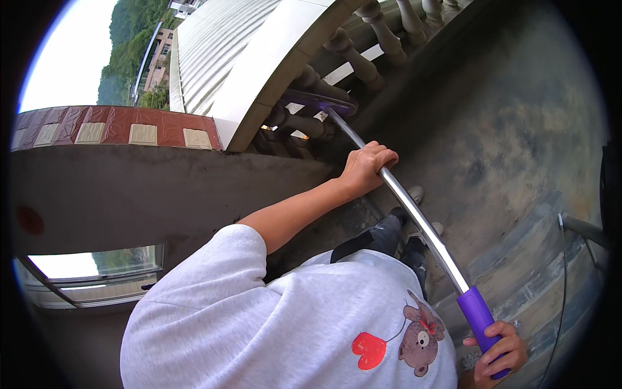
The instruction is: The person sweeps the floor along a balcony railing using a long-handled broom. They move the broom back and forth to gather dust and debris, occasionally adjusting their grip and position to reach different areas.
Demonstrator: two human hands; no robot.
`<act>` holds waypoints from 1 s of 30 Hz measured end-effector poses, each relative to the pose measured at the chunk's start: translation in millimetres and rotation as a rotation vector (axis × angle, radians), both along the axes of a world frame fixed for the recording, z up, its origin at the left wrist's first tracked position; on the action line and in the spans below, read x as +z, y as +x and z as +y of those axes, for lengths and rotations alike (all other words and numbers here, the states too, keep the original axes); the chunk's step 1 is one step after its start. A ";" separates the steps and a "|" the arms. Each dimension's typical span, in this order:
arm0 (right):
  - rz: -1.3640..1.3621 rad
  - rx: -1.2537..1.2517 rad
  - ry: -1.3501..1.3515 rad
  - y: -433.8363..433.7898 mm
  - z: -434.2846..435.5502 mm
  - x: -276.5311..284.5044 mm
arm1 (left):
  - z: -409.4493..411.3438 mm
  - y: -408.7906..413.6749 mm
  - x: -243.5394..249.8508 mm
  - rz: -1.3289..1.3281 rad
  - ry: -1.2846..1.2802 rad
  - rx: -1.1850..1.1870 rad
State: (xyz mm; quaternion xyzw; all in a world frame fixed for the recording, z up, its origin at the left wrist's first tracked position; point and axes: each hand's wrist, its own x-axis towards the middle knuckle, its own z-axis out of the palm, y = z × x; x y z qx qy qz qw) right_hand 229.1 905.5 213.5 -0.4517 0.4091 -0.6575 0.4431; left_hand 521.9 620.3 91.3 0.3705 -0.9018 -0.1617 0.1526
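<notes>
My left hand (370, 164) is wrapped around the shiny metal pole of a flat-headed mop (413, 209), about midway along it. At the lower right, my right hand (500, 352) grips the purple sleeve (478, 316) at the pole's end. The far end of the pole joins a long, narrow purple head (323, 103), which lies up against the balusters beneath the railing. Whether the head touches them cannot be told, and its underside is hidden.
A curved balustrade with pale balusters (362, 68) runs across the top under a tiled rail (291, 65). A wall with a window (97, 277) stands at left. Stained concrete floor (505, 146) spreads right, towards steps (529, 287), a metal rail (583, 226) and a hanging cable (563, 291). My shoes (416, 194) are near the centre.
</notes>
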 end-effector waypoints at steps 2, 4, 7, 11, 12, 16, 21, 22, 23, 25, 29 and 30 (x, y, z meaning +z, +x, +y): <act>0.062 -0.036 0.013 -2.7 15.4 5.3 | 0.3 -13.7 -0.5 0.000 0.028 -0.062; 0.038 -0.196 0.087 -2.1 35.0 7.1 | 15.9 -19.2 2.6 -0.004 0.069 -0.084; -0.024 -0.191 0.165 -19.4 59.1 -2.6 | 45.2 -9.5 14.4 -0.075 0.146 -0.061; -0.098 -0.066 0.072 -3.2 16.4 -12.5 | 52.5 30.9 17.0 -0.163 0.137 0.012; -0.131 -0.026 0.085 -4.5 12.7 -21.8 | 54.8 39.3 15.9 -0.157 0.142 0.030; -0.124 0.128 0.127 11.0 -27.3 -33.3 | 43.1 65.1 -18.6 -0.163 0.177 0.063; -0.048 0.056 0.115 6.9 -10.0 -27.0 | 8.1 17.6 -50.5 -0.109 0.219 -0.088; 0.046 0.099 0.112 7.5 -10.2 -17.9 | 6.1 5.9 -59.5 -0.074 0.235 -0.109; 0.141 0.143 0.108 5.3 -9.5 -10.0 | 6.3 -3.1 -66.4 -0.038 0.249 -0.129; 0.098 0.046 0.103 -10.3 9.2 0.8 | 21.2 -27.8 -55.6 0.007 0.251 -0.164; -0.022 -0.173 0.124 -31.5 43.9 -6.9 | 58.3 -17.5 -13.9 -0.057 0.208 -0.060; -0.055 -0.182 0.127 -37.7 50.6 -21.7 | 64.6 -5.5 -3.4 -0.100 0.201 -0.022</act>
